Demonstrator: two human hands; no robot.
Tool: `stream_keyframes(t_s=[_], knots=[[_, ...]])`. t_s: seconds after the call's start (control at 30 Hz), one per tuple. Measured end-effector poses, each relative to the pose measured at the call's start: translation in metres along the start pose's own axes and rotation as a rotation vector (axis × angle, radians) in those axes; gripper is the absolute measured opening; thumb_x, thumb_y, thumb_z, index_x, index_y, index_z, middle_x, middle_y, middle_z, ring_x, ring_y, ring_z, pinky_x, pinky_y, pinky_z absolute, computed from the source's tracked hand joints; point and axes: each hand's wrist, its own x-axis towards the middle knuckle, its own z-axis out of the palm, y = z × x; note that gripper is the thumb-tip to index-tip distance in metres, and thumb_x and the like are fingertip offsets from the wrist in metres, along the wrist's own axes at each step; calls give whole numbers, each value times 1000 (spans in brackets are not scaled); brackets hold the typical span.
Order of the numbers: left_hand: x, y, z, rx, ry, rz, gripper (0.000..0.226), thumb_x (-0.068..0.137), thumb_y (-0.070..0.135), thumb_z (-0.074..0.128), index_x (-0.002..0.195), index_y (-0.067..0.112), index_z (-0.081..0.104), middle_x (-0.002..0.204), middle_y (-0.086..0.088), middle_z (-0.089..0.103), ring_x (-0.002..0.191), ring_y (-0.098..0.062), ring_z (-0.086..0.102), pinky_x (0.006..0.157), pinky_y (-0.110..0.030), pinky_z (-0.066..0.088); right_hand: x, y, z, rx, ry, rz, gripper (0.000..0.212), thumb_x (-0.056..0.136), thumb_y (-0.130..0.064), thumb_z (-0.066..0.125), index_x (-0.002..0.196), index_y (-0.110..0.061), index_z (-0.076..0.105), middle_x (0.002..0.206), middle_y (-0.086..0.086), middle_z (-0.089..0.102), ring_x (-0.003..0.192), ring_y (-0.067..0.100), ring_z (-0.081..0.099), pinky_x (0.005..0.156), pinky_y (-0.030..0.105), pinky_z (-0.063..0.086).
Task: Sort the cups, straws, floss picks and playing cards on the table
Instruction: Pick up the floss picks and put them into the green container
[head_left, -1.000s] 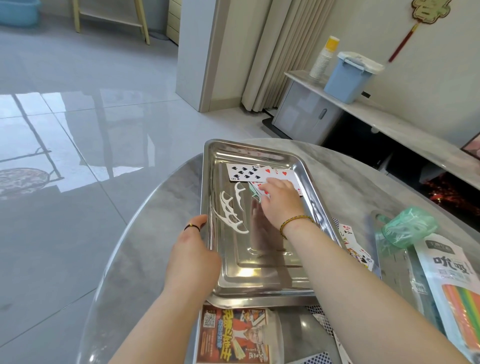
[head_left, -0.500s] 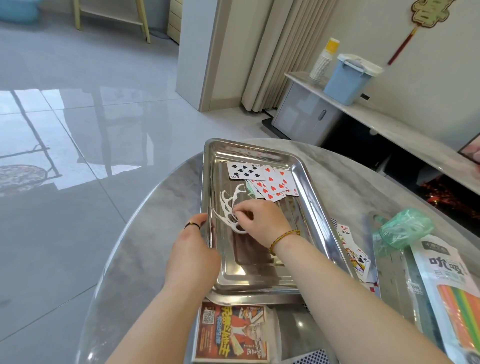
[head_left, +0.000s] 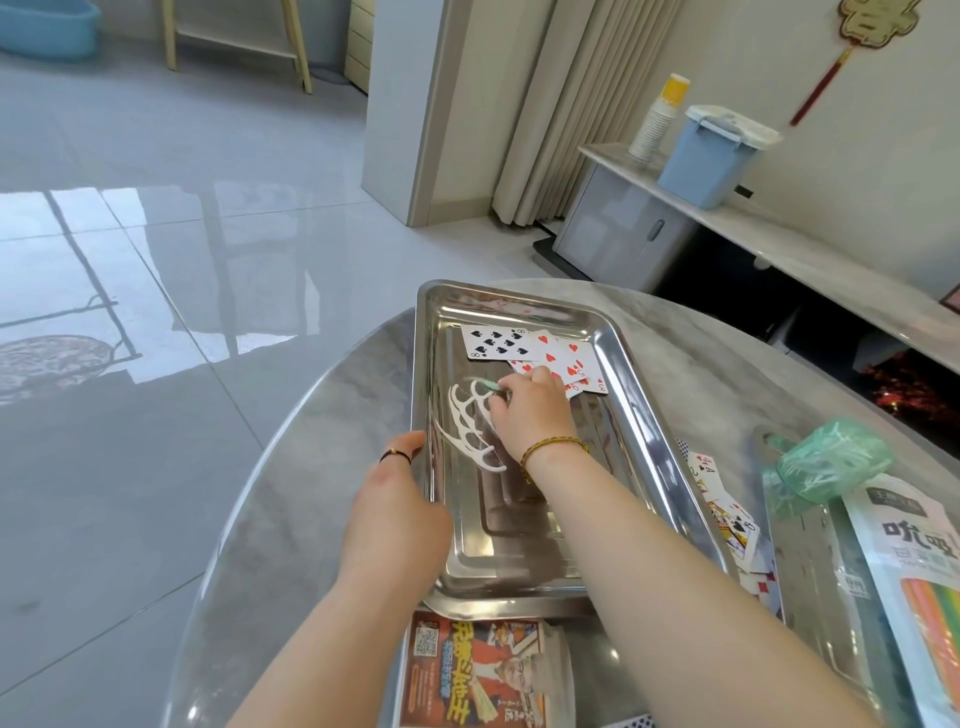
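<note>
White floss picks (head_left: 467, 428): a small cluster lying inside the steel tray (head_left: 657, 405), close to its left wall, about midway along.
Green floss pick (head_left: 484, 384): single, pale green, inside the tray just beyond the white cluster, held at one end.
Right hand (head_left: 530, 410): reaching into the middle of the tray, fingertips curled and pinching the green floss pick; braided cord at the wrist.
Left hand (head_left: 395, 514): laid over the tray's left rim and gripping it; dark ring on one finger.
Playing cards (head_left: 524, 345): face-up fan at the tray's far end, eight of spades leftmost, hearts beside it.
Loose cards (head_left: 727, 514): scattered just right of the tray.
Green bag (head_left: 831, 457): holding more picks, right of the tray, beyond the loose cards.
Straw packet (head_left: 919, 571): farther right of the tray, coloured straws showing.
Card box (head_left: 478, 670): orange print, just beside the tray's near rim.
Surface (head_left: 322, 467): grey, marbled, rounded edge, under the tray.
Paper cups (head_left: 657, 119): stacked on a shelf well beyond the tray's far right corner.
</note>
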Motion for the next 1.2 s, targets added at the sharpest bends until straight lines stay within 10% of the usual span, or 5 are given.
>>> stream_keyframes(t_s=[0.47,0.7,0.9,1.2], knots=[[-2,0,1,11,22,15,53,85,0,46,132,23,39,109,3,53,83,-23,52,69,-27,38,-23,-38,-20,-127,-347,-78,60,80,-33,64,127,-3,40,128,14,45,121,29,42,95,32,38],[1,-3,0,20,21,21,59,81,-5,44,132,23,40,121,-2,55,99,-27,56,75,-30,44,-16,-52,-18,-162,-397,-61,26,85,-16,60,69,-9,40,76,8,53,79,26,52,56,25,37],[2,-2,0,12,18,24,57,81,-5,45,131,23,41,106,1,53,91,-25,56,71,-27,41,-17,-47,-9,-160,-295,-32,32,90,-9,49,120,-2,42,119,15,55,108,32,56,74,32,40],[1,-2,-2,18,-4,26,57,84,-6,44,132,23,39,78,17,40,57,-14,51,53,-25,42,-19,-13,-8,-145,-208,-184,19,95,0,31,110,-1,42,80,9,45,73,26,46,62,32,33]])
